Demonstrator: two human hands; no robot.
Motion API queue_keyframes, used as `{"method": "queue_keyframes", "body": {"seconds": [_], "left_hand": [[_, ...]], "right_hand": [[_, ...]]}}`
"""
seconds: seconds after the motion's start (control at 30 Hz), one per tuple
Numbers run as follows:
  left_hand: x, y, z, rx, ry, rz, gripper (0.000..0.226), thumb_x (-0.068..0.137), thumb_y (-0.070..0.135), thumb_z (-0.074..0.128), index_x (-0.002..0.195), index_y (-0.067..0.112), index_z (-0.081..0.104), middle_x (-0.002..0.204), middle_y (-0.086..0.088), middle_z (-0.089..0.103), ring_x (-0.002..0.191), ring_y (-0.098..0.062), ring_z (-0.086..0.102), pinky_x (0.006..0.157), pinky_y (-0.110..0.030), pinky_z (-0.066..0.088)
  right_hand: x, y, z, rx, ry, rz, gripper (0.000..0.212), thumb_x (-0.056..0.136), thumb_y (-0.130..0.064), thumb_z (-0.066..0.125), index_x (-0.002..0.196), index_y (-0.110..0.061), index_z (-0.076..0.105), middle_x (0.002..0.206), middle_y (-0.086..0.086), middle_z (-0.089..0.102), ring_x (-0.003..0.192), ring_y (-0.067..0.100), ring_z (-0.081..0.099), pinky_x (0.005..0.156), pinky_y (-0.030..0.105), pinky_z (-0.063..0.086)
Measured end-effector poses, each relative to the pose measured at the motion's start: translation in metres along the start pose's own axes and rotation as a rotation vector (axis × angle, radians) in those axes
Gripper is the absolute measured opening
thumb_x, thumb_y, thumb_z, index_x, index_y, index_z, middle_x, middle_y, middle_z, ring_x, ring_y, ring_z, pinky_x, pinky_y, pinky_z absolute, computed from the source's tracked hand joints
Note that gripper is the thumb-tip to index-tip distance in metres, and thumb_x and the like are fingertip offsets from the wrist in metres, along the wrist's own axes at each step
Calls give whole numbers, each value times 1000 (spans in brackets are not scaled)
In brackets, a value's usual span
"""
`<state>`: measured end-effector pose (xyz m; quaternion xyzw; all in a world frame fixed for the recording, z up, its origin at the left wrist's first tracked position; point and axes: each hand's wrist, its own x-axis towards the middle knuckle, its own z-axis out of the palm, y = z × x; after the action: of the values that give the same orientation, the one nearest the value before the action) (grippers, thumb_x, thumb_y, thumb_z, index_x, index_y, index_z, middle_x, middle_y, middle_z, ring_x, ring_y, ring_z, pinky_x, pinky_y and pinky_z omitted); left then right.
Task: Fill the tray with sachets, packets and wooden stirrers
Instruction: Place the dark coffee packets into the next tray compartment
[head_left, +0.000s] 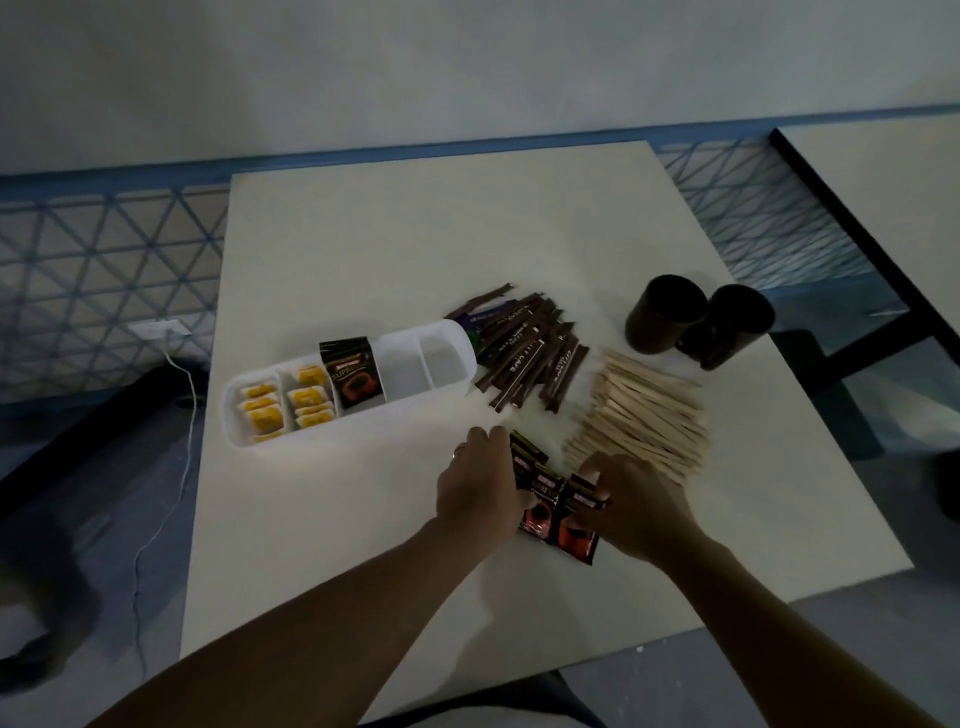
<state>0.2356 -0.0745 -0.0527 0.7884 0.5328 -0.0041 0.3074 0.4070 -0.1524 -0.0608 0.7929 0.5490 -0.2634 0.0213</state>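
White counter, square, near edge partly hidden behind both forearms. Long white tray left of centre, long axis running left to right and rising slightly toward the far right; five compartments. Yellow packets in the two left ones, a dark packet standing upright in the middle one, two right ones bare.

Pile of wooden stirrers right of centre, fanned, long axes slanting from near left to far right. Heap of brown stick sachets beyond the tray's right end, some touching it, most pointing from near left to far right; print too dim to read in full. Two dark cups at far right, touching, low light hiding their detail.

Left hand and right hand near the front edge, fingers closed around a small stack of dark sachets between them; fingertips mostly hidden, count of sachets unclear. Ring on the left hand.
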Motion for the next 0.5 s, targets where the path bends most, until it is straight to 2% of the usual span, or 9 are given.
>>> {"method": "queue_keyframes", "body": {"seconds": [0.07,0.2,0.33,0.5], "left_hand": [[-2,3,7,22,32,9,67,74,41,79,126,16,43,119,-5,50,107,-23,54,73,-30,41],[-3,6,15,42,99,24,65,74,35,80,124,16,43,116,-4,52,104,-21,53,69,-27,39],[-4,4,21,49,132,59,59,78,33,76,126,17,47,116,-2,57,105,-19,54,73,-27,42],[-3,1,25,35,129,51,37,80,28,73,113,21,59,106,1,66,101,-23,54,74,-35,50]], "right_hand": [[-4,1,6,-59,29,37,72,72,-60,77,131,-28,51,118,-5,63,99,11,58,80,28,53],[-8,1,10,-101,53,64,83,70,-66,75,136,-24,45,127,-2,60,106,15,57,84,30,51],[-6,2,12,-85,38,48,72,72,-64,75,127,-25,50,121,-2,60,98,15,56,81,31,52],[-1,6,19,30,14,49,56,72,-53,81,115,-25,57,115,-3,53,91,13,49,69,24,44]]}}
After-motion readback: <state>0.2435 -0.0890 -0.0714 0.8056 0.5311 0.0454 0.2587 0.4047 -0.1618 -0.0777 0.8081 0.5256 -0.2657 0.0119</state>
